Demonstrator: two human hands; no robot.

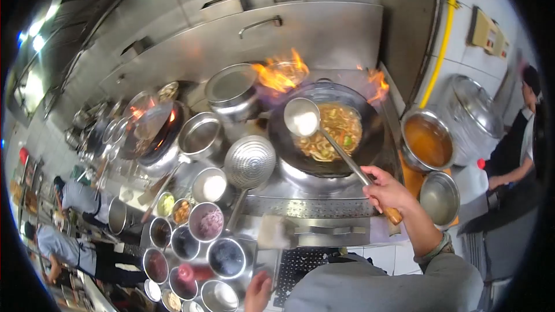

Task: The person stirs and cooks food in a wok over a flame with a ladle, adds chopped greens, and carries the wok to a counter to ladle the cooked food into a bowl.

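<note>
My right hand (388, 188) is closed around the long handle of a ladle (352, 164), just above its wooden end. The ladle's bowl, with something white in it, hangs over the left side of a black wok (376, 124). Inside the wok lie noodles (332, 133) with bits of green and orange vegetable. Low in the view is my left hand (258, 293), near the metal bowls; its fingers are partly hidden and blurred. Above it, a pale folded cloth (274, 231) lies on the stove's front edge.
Flames (280, 75) rise behind the wok. A perforated skimmer (250, 162) lies left of it. Several ingredient bowls (226, 257) stand lower left. A pot of orange liquid (428, 138) stands right. A second wok (153, 130) is farther left. Other people (72, 248) work at both sides.
</note>
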